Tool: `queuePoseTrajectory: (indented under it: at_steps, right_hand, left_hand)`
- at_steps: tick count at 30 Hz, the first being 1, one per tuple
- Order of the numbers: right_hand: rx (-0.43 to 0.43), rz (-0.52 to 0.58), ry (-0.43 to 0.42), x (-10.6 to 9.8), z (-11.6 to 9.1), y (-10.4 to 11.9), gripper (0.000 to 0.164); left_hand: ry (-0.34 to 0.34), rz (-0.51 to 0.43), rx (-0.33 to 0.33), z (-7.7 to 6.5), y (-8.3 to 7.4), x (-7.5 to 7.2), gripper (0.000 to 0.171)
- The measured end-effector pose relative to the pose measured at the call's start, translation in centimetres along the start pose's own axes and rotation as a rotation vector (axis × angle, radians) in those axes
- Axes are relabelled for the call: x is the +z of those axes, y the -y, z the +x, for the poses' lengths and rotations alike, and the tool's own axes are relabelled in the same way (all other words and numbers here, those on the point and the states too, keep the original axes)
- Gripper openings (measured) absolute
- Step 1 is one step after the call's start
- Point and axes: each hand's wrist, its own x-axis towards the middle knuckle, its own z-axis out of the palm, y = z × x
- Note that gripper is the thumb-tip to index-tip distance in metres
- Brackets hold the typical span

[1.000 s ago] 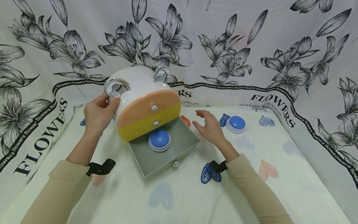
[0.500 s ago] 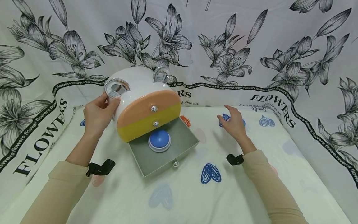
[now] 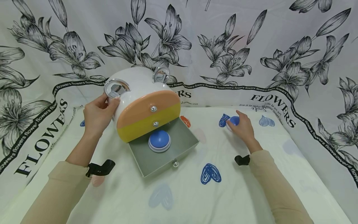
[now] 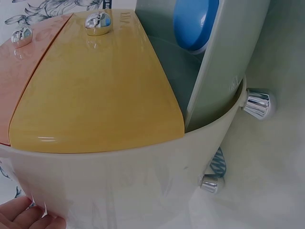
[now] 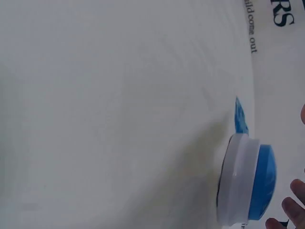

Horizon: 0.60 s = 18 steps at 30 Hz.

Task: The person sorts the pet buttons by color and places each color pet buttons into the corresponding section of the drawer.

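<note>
A white, rounded desktop drawer cabinet (image 3: 131, 74) with round chrome-rimmed ears stands left of centre in the head view. My left hand (image 3: 96, 113) grips its left side just under the ear, thumb on the front. Orange (image 3: 139, 107) and yellow (image 3: 145, 126) drawers are closed; the grey-green bottom drawer (image 3: 179, 146) is pulled out. Inside it sits a blue-topped, white-based push button (image 3: 159, 139). At right, my right hand (image 3: 244, 127) is over a second such button (image 3: 235, 120), partly hiding it. The right wrist view shows fingertips (image 5: 291, 207) apart from that button's blue top.
A pale sheet with printed hearts (image 3: 210, 173) covers the surface. Behind hangs a white curtain (image 3: 193, 71) with black flower drawings and lettering. In the left wrist view, the cabinet stands on chrome feet (image 4: 212, 183).
My right hand has moved right, from beside the open drawer to the second button. The left hand, cabinet and drawer have stayed in place.
</note>
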Motion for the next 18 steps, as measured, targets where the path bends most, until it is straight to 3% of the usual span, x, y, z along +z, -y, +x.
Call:
queuePoseTrajectory:
  at_steps: [7,18]
  right_hand:
    - [0.09,-0.026,0.042,0.5,-0.2,-2.4,0.082]
    - [0.228,0.048,0.145,0.7,-0.5,-2.9,0.092]
  left_hand:
    - [0.002,-0.007,0.009,0.0,0.0,0.0,0.06]
    - [0.006,-0.008,-0.001,0.0,0.1,-0.1,0.061]
